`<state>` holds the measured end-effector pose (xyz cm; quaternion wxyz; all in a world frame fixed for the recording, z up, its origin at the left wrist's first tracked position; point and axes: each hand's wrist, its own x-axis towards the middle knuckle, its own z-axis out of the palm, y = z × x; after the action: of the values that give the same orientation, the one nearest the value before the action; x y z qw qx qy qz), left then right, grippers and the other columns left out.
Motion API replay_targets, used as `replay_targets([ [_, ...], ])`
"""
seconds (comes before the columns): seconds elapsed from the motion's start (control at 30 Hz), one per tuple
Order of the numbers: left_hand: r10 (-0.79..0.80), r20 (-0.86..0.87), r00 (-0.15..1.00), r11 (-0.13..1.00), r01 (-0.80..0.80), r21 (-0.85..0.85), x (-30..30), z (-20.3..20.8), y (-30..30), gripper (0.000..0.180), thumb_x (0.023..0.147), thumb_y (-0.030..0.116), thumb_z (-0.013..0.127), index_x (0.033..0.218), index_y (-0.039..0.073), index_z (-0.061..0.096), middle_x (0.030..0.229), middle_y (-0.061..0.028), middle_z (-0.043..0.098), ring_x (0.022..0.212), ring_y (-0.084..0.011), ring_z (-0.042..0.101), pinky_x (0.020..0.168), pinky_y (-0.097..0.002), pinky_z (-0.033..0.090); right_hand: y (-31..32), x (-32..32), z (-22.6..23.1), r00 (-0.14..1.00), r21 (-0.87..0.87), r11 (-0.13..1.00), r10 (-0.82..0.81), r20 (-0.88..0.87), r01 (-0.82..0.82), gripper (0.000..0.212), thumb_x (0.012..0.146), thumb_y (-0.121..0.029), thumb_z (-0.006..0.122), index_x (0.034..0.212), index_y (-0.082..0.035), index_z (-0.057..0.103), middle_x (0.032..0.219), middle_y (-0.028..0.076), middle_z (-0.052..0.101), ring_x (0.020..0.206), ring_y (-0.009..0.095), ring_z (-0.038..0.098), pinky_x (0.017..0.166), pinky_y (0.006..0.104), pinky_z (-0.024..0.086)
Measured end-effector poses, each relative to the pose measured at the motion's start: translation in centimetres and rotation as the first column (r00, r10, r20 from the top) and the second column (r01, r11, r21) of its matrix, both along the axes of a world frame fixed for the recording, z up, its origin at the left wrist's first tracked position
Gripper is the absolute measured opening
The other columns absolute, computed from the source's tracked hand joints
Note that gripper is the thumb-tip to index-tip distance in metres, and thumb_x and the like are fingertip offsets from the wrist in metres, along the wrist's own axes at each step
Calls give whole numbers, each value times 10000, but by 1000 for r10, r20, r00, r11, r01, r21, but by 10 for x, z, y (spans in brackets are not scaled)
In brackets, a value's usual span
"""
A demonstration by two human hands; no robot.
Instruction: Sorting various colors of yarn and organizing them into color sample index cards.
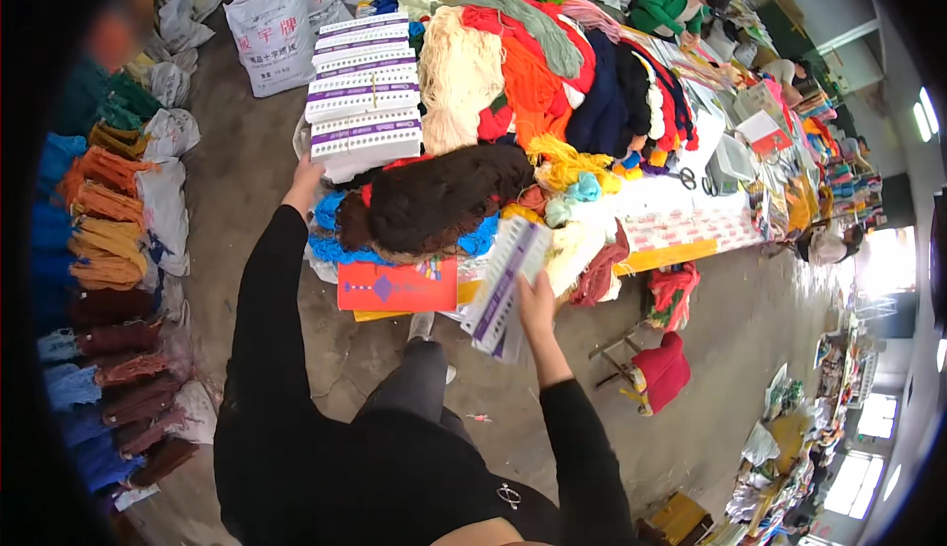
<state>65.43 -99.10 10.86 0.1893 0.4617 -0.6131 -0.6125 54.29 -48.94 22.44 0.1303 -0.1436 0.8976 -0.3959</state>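
My right hand (538,301) is closed on a small bundle of long white cards (507,285) with a purple stripe and rows of round holes, held at a tilt over the table's near edge. On the table's left side lie several banded stacks of similar cards (363,98) in a row. My left hand (309,173) grips the near left corner of the nearest stack (367,139); its fingers are partly hidden beneath. Between my hands lie a dark brown yarn bundle (449,196) and blue yarn (340,240). A red box (398,287) sits at the near edge.
Piled yarn skeins (533,82) cover much of the table. White sacks (266,38) stand beyond its left end, and yarn bundles (109,240) line the far left. Scissors (689,179) lie to the right. A stool with red cloth (659,373) stands nearby; a person in green (671,5) works across the table.
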Motion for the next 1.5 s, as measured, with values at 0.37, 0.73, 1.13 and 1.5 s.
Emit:
replay_targets([
  [0.37,-184,80,980,871,200,-448,24,-8,-33,681,753,-14,567,1360,108,283,1159,-197,542,1069,-270,546,863,-324,423,-271,-86,-19,908,371,853,416,-55,-368,189,828,-148,457,961,-19,421,750,227,604,728,404,602,635,496,475],
  [0.73,2,170,985,888,77,-453,11,15,-25,745,752,16,572,1380,57,174,1197,-222,506,1066,-328,529,851,-360,423,-295,-97,-26,871,235,847,492,-1,-478,211,805,-174,525,902,-15,425,741,265,573,732,440,560,639,518,436],
  [1.13,-124,-739,662,681,599,422,-117,172,276,480,944,378,372,1261,18,379,1186,-97,493,1088,-171,469,937,-300,364,-88,-85,59,724,-704,572,256,640,421,283,840,-64,508,1119,-21,478,1013,73,601,870,154,586,781,291,469],
  [1.5,-259,-888,380,39,923,384,-235,194,548,789,788,446,611,1379,106,215,1401,-130,271,1257,-270,338,1016,-453,320,219,-70,73,502,-629,404,382,776,664,367,891,-161,506,1222,-38,406,1078,71,571,934,154,592,816,313,502],
])
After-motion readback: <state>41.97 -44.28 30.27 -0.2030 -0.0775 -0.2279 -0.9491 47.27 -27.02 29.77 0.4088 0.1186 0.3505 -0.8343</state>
